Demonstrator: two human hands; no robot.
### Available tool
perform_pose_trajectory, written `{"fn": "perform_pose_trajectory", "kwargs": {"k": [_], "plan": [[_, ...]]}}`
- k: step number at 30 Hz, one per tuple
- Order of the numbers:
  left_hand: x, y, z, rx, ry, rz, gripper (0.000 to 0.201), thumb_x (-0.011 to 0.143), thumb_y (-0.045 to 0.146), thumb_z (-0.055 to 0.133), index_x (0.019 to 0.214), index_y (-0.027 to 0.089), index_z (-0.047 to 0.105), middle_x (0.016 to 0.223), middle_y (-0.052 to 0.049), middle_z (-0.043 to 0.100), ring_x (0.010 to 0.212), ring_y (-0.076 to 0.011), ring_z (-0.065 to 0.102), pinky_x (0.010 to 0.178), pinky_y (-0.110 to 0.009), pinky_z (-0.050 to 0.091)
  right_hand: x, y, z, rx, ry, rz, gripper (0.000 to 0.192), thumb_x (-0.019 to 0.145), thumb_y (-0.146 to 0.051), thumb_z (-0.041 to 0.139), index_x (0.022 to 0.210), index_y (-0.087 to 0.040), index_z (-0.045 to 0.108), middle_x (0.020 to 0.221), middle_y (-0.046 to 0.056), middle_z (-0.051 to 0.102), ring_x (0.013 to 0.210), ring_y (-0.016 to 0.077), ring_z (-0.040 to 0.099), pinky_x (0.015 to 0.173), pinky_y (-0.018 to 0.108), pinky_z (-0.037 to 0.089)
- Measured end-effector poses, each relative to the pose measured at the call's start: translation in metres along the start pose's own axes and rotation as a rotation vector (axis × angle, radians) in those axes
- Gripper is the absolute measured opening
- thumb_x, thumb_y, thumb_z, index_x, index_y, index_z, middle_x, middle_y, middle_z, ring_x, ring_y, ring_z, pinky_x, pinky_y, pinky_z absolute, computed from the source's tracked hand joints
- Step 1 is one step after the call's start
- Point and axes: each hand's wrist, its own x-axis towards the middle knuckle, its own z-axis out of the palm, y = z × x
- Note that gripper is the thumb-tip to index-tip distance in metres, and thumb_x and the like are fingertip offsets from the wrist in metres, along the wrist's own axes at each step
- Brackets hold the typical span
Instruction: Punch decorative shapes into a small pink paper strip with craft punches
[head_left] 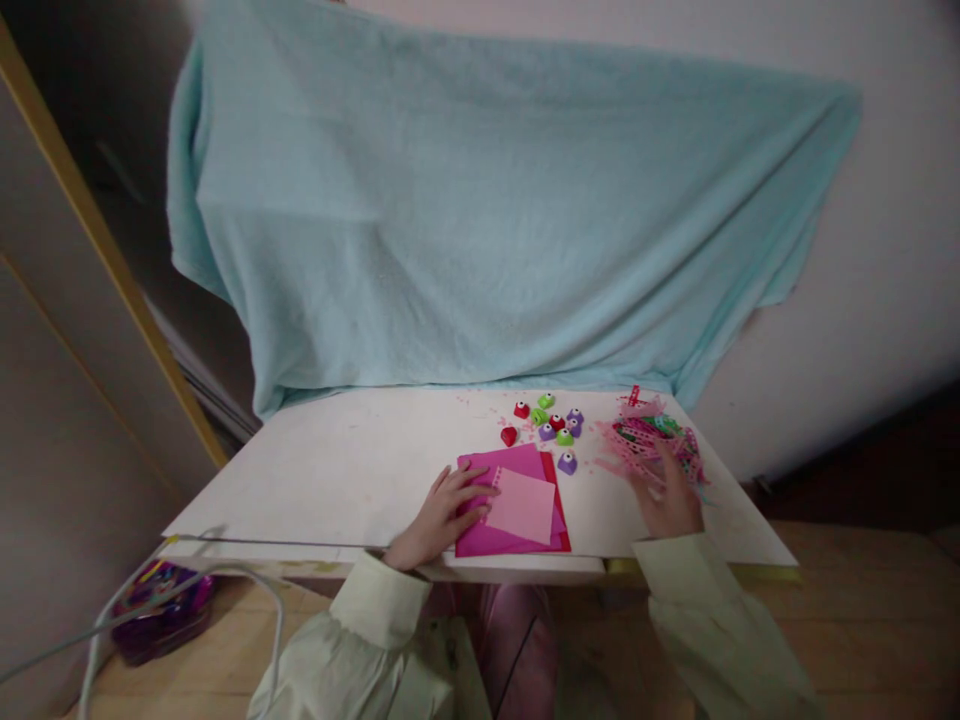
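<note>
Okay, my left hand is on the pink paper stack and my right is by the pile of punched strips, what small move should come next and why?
Probably lift the pale pink square sheet off the stack of magenta and red paper. The left hand already rests flat on that stack's left edge, steadying it, while the right hand only touches the heap of pink and green paper strips and holds nothing. The small coloured plastic punches sit close behind.
</note>
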Motion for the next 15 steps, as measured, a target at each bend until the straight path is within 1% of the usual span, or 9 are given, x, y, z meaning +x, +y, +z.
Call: {"fn": "perform_pose_trajectory", "kwargs": {"k": [2,3,4,6,8,11,13,15], "plan": [[-0.001,-0.002,-0.001,-0.044,0.020,-0.013,0.035,0.092,0.036,0.038,0.126,0.034,0.047,0.138,0.001,0.043,0.133,-0.0197,0.026,0.110,-0.046,0.009,-0.019,-0.019,0.022,-0.006,-0.151,-0.112,0.049,0.082,-0.039,0.053,0.127,-0.020,0.046,0.122,0.012,0.054,0.100,0.0233,0.059,0.076,0.036,0.055],[-0.002,-0.003,-0.001,-0.067,0.035,-0.024,0.037,0.092,0.035,0.037,0.129,0.034,0.044,0.137,0.001,0.044,0.133,-0.0190,0.027,0.111,-0.046,0.008,-0.030,-0.028,0.035,-0.030,-0.233,-0.175,0.043,0.083,-0.036,0.051,0.123,-0.021,0.050,0.121,0.011,0.055,0.103,0.0228,0.058,0.080,0.035,0.054],[-0.002,-0.004,0.001,-0.087,0.050,-0.035,0.038,0.092,0.035,0.036,0.131,0.033,0.042,0.136,0.001,0.045,0.133,-0.0185,0.027,0.111,-0.045,0.008,-0.041,-0.038,0.048,-0.075,-0.304,-0.232,0.039,0.085,-0.034,0.051,0.121,-0.021,0.052,0.121,0.010,0.055,0.108,0.0228,0.054,0.086,0.036,0.051],[-0.001,-0.006,0.004,-0.115,0.081,-0.050,0.040,0.092,0.035,0.038,0.131,0.032,0.041,0.135,0.001,0.046,0.132,-0.0183,0.029,0.111,-0.044,0.008,-0.060,-0.053,0.073,-0.161,-0.382,-0.312,0.035,0.085,-0.032,0.052,0.117,-0.021,0.055,0.118,0.010,0.057,0.109,0.0226,0.053,0.093,0.037,0.046],[-0.001,-0.008,0.006,-0.127,0.107,-0.054,0.040,0.091,0.034,0.041,0.131,0.030,0.042,0.134,0.001,0.047,0.131,-0.0186,0.031,0.112,-0.043,0.008,-0.071,-0.063,0.093,-0.225,-0.449,-0.397,0.036,0.082,-0.034,0.057,0.114,-0.019,0.057,0.116,0.011,0.058,0.108,0.0244,0.053,0.094,0.039,0.045],[-0.001,-0.007,0.007,-0.135,0.120,-0.054,0.040,0.090,0.032,0.043,0.130,0.030,0.043,0.134,0.001,0.048,0.130,-0.0185,0.033,0.112,-0.043,0.009,-0.073,-0.066,0.108,-0.317,-0.537,-0.544,0.026,0.080,-0.029,0.060,0.102,-0.016,0.063,0.104,0.012,0.064,0.100,0.0254,0.056,0.090,0.039,0.047],[-0.001,-0.006,0.006,-0.139,0.122,-0.055,0.039,0.090,0.032,0.043,0.129,0.030,0.044,0.133,0.001,0.048,0.130,-0.0183,0.033,0.112,-0.043,0.009,-0.069,-0.064,0.110,-0.337,-0.582,-0.619,0.020,0.079,-0.024,0.060,0.096,-0.015,0.065,0.099,0.011,0.066,0.095,0.0238,0.058,0.087,0.036,0.048],[-0.002,-0.004,0.004,-0.143,0.129,-0.056,0.038,0.090,0.032,0.043,0.128,0.030,0.045,0.133,0.001,0.049,0.129,-0.0181,0.034,0.112,-0.043,0.008,-0.066,-0.060,0.108,-0.326,-0.619,-0.675,0.023,0.077,-0.020,0.060,0.099,-0.014,0.065,0.101,0.011,0.066,0.095,0.0228,0.058,0.088,0.034,0.047]]}}
